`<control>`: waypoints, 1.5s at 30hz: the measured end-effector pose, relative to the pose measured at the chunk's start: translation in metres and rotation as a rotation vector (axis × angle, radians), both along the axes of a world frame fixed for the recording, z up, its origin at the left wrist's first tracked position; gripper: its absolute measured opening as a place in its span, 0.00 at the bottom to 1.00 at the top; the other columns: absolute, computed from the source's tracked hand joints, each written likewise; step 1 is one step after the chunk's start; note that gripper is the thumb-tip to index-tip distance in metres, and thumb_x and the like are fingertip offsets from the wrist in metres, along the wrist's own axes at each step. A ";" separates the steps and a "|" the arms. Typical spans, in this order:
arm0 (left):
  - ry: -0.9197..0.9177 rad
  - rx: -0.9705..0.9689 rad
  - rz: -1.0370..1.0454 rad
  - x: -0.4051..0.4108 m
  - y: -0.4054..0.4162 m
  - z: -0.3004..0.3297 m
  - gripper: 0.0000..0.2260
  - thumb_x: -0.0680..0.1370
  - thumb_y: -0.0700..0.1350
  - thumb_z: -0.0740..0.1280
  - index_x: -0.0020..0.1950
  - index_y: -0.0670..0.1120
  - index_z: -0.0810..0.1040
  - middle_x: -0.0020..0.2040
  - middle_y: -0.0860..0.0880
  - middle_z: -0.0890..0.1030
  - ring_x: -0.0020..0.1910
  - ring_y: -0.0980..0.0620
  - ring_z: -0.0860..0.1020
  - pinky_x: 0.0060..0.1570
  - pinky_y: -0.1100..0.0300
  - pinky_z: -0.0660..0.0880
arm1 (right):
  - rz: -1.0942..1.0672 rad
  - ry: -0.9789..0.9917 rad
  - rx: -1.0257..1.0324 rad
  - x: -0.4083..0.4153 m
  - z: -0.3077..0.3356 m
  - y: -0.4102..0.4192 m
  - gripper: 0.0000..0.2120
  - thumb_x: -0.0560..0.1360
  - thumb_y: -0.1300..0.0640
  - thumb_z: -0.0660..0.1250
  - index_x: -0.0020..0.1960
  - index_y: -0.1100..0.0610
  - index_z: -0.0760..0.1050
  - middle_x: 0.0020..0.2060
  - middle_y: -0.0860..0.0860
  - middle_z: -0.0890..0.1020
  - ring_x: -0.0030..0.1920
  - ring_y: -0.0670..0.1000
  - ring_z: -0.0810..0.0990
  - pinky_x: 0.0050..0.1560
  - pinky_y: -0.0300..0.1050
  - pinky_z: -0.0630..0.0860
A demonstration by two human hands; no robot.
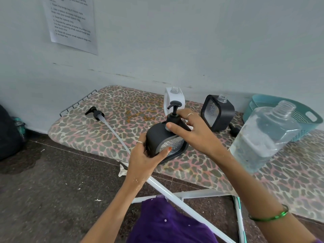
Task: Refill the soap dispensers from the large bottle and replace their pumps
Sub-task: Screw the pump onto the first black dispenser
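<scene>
My left hand (142, 159) grips the body of a black soap dispenser (158, 137), which is tilted over the leopard-print ironing board (105, 130). Its black pump (174, 109) sits in the neck, and my right hand (191, 132) is closed around the pump's collar. Behind it stands a white dispenser (175, 98) with an open neck. A second black dispenser (219, 114) stands to the right, also without a pump. The large clear bottle (264, 139), uncapped and partly full, stands at the near right. A loose pump with a long tube (98, 114) lies at the board's left end. Another small black pump (234, 129) lies beside the second black dispenser.
A teal plastic basket (308, 118) sits at the board's far right. A printed paper sheet (73, 23) hangs on the wall. The board's white legs (175, 195) cross below over a dark floor. A dark bag (8, 134) rests at the far left.
</scene>
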State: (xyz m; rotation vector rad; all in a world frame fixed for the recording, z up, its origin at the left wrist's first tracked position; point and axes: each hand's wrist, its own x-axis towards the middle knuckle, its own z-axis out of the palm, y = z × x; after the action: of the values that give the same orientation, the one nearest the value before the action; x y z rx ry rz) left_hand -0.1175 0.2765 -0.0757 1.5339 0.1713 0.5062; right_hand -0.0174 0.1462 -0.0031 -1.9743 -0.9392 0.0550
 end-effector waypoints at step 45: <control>-0.034 0.095 -0.009 0.004 0.004 -0.008 0.22 0.72 0.42 0.75 0.59 0.59 0.72 0.54 0.54 0.82 0.54 0.55 0.81 0.54 0.54 0.79 | 0.096 0.144 0.034 0.000 0.015 -0.011 0.15 0.74 0.61 0.71 0.61 0.54 0.78 0.57 0.47 0.82 0.60 0.44 0.78 0.69 0.51 0.68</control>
State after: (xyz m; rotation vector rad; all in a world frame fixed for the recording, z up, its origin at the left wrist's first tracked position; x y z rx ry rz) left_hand -0.1135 0.2805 -0.0835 1.6166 0.1159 0.5393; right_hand -0.0171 0.1347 0.0121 -1.8663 -0.9342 0.2313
